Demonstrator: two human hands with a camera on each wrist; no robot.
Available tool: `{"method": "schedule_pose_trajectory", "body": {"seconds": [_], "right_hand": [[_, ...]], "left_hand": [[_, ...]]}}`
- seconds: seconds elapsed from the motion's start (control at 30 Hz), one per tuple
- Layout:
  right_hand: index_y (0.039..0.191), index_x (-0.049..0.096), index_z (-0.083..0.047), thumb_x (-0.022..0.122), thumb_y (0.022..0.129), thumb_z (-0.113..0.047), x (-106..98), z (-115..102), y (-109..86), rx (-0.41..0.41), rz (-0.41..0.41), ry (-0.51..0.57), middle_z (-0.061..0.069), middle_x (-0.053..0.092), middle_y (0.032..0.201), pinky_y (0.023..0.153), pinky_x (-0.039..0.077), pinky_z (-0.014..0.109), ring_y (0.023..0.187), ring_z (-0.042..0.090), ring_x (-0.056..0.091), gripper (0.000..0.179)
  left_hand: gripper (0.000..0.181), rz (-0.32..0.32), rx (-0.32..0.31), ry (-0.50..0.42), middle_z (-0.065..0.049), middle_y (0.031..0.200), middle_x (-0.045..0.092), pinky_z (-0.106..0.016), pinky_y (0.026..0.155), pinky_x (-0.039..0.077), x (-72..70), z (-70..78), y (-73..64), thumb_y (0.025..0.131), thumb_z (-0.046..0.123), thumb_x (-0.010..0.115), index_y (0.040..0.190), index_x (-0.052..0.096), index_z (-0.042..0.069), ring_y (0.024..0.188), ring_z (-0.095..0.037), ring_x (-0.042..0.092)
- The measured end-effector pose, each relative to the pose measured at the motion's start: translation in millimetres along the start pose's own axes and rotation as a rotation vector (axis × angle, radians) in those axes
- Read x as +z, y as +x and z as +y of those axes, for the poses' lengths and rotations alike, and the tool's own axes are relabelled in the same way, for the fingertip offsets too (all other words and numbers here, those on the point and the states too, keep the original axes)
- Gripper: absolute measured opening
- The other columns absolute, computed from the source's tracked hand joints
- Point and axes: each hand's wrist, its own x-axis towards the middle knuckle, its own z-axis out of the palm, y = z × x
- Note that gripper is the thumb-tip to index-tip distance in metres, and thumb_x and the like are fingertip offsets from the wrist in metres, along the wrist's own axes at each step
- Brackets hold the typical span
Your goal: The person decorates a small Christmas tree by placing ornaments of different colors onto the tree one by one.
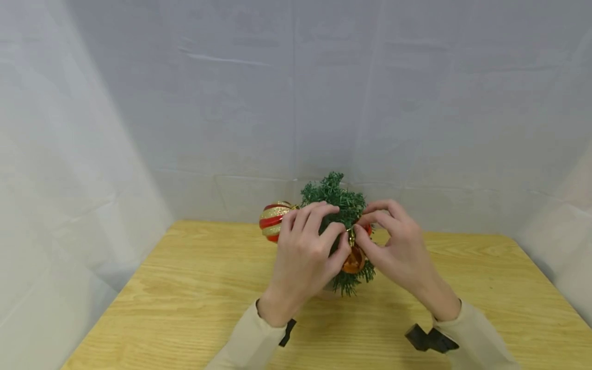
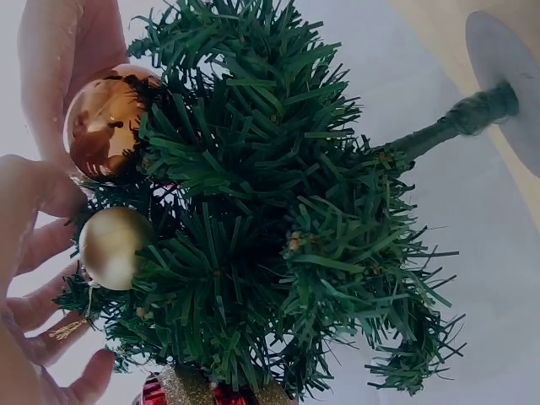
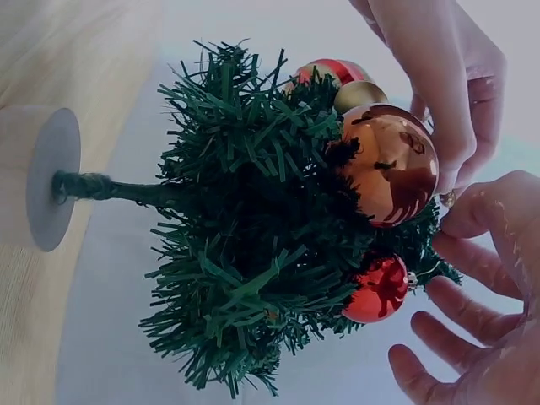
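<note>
A small artificial Christmas tree (image 1: 334,193) stands on the table between both hands. A shiny copper bauble (image 1: 354,260) hangs at its near side; its gold cap (image 3: 447,198) shows at the fingertips in the right wrist view. My left hand (image 1: 309,246) reaches over the tree from the left, its thumb and index finger pinching the bauble's gold string. From the right, my right hand (image 1: 401,252) pinches the same string between thumb and index finger, the other fingers spread. A matte gold bauble (image 2: 116,249) lies close beside my left fingers. Below the copper bauble in the right wrist view sits a red bauble (image 3: 377,289).
A large red-and-gold striped bauble (image 1: 273,222) hangs on the tree's left side. The tree's round grey base (image 3: 56,180) rests on the wooden table (image 1: 185,303). Pale cloth (image 1: 259,103) hangs behind and at both sides.
</note>
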Motion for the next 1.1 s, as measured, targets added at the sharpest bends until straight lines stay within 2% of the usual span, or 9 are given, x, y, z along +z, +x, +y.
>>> {"method": "schedule_pose_trajectory", "body": {"seconds": [0.2,0.33,0.53,0.67,0.77,0.93,1.1], "right_hand": [[0.086,0.073,-0.008,0.074,0.087,-0.001,2,3,1.3,0.106,-0.019,0.025,0.009,0.066,0.106,0.069,0.047,0.030,0.089,0.020,0.065,0.007],[0.087,0.074,-0.009,0.074,0.088,-0.002,2,3,1.8,0.143,-0.049,0.026,0.009,0.066,0.107,0.071,0.047,0.032,0.088,0.019,0.063,0.007],[0.088,0.075,-0.012,0.073,0.088,-0.004,-1,4,0.3,0.138,-0.176,-0.001,0.010,0.065,0.110,0.074,0.051,0.041,0.095,0.024,0.064,0.008],[0.090,0.076,-0.015,0.073,0.089,-0.004,-2,4,-1.2,0.122,-0.255,-0.009,0.012,0.065,0.116,0.081,0.053,0.049,0.107,0.033,0.062,0.011],[0.089,0.076,-0.016,0.073,0.089,-0.004,-2,4,-1.5,0.118,-0.261,-0.005,0.014,0.065,0.118,0.083,0.052,0.052,0.109,0.035,0.061,0.012],[0.086,0.075,-0.017,0.073,0.089,-0.006,-5,2,-4.2,0.130,-0.265,-0.001,0.014,0.063,0.121,0.087,0.051,0.055,0.112,0.037,0.060,0.011],[0.087,0.075,-0.017,0.073,0.089,-0.007,-9,0,-7.3,0.165,-0.287,0.026,0.014,0.062,0.127,0.092,0.050,0.060,0.119,0.039,0.058,0.011]], "left_hand": [[0.014,-0.067,-0.070,-0.012,-0.005,0.125,0.067,-0.045,0.096,0.050,-0.2,1.8,3.1,0.094,0.028,0.068,0.087,0.076,0.019,0.121,-0.025,0.060],[0.015,-0.099,-0.099,-0.020,-0.006,0.127,0.066,-0.046,0.096,0.051,-1.1,2.9,4.8,0.095,0.026,0.067,0.086,0.076,0.019,0.121,-0.026,0.060],[0.015,-0.133,-0.083,0.016,-0.005,0.126,0.068,-0.043,0.086,0.052,-2.9,5.1,4.2,0.094,0.026,0.067,0.082,0.074,0.020,0.115,-0.025,0.062],[0.016,-0.168,-0.076,0.036,-0.005,0.129,0.066,-0.043,0.086,0.052,-3.8,7.0,2.8,0.096,0.028,0.065,0.084,0.074,0.021,0.116,-0.026,0.061],[0.016,-0.183,-0.081,0.029,-0.005,0.133,0.064,-0.043,0.086,0.052,-3.6,7.3,1.5,0.097,0.028,0.065,0.086,0.075,0.022,0.119,-0.026,0.059],[0.012,-0.170,-0.073,-0.007,-0.006,0.135,0.063,-0.043,0.086,0.051,-3.1,5.9,-2.3,0.095,0.027,0.068,0.091,0.076,0.021,0.122,-0.026,0.059],[0.014,-0.143,-0.019,-0.012,-0.007,0.138,0.062,-0.044,0.093,0.051,-3.3,1.4,-8.1,0.094,0.030,0.069,0.102,0.077,0.021,0.128,-0.027,0.058]]}}
